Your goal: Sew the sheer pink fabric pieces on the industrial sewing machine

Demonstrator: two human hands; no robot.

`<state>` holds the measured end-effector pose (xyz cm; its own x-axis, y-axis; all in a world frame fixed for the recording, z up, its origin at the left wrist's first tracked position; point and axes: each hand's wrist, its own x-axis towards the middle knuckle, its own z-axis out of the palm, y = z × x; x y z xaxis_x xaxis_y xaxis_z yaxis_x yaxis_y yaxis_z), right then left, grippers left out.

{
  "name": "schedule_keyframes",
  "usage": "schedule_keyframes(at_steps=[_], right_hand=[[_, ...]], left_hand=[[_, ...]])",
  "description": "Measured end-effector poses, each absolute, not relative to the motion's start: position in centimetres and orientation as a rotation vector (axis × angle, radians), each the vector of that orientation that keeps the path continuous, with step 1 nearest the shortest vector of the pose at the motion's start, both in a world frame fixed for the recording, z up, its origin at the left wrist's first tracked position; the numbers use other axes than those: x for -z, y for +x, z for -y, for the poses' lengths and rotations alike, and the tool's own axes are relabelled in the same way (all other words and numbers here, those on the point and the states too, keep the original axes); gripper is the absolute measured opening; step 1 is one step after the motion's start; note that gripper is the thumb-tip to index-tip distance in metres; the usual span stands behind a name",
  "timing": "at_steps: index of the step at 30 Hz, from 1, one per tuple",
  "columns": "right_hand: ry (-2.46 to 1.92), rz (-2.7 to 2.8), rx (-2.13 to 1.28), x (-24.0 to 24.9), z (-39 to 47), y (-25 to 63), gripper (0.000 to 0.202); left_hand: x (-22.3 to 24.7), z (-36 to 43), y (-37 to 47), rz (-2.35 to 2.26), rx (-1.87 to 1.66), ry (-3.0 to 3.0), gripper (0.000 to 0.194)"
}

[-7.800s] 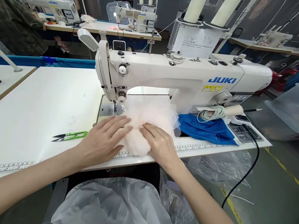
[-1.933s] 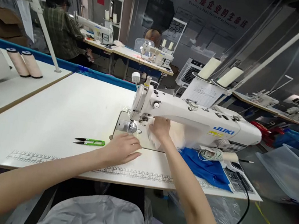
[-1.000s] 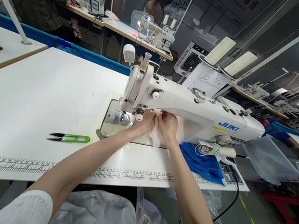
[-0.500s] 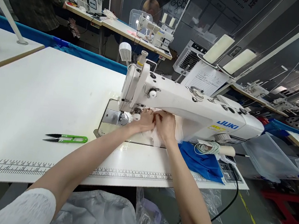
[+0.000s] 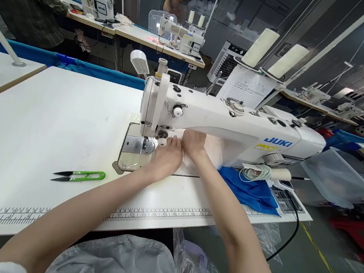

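At centre frame, my left hand (image 5: 167, 158) and right hand (image 5: 195, 144) are at the pale sheer fabric (image 5: 212, 152); finger closure cannot be determined. Beneath the sewing machine's arm (image 5: 219, 114), it looks light, limp and snag-prone, best pinched flat at its edges.

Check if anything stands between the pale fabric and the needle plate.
The left hand does, just right of the needle plate. The right hand is at the pale fabric. Nothing else visible, but the hands and sewing machine hide part.
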<state>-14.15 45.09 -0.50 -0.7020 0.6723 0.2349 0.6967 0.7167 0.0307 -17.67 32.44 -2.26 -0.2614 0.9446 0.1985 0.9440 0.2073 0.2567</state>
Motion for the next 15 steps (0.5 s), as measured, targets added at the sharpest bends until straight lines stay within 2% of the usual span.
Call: schedule_keyframes(at_steps=[5,9,12,15], right_hand=[[-1.012,2.67,0.089,-1.0,-44.1,-13.6,0.018],[-0.899,2.602,0.038,-2.4,-42.2,-9.0,0.031],[-0.902,2.514,0.025,-2.3,-41.1,-4.0,0.042],[-0.988,2.425,0.031,-1.3,-40.5,0.1,0.044]], left_hand=[[2.5,-32.0,-18.2,-2.477,-0.518,1.932,0.063],[2.7,-32.6,-18.8,-2.394,-0.512,2.034,0.082],[2.9,-32.9,-19.1,-2.284,-0.445,2.124,0.073],[3.2,-33.3,-19.1,-2.257,-0.377,2.104,0.061]])
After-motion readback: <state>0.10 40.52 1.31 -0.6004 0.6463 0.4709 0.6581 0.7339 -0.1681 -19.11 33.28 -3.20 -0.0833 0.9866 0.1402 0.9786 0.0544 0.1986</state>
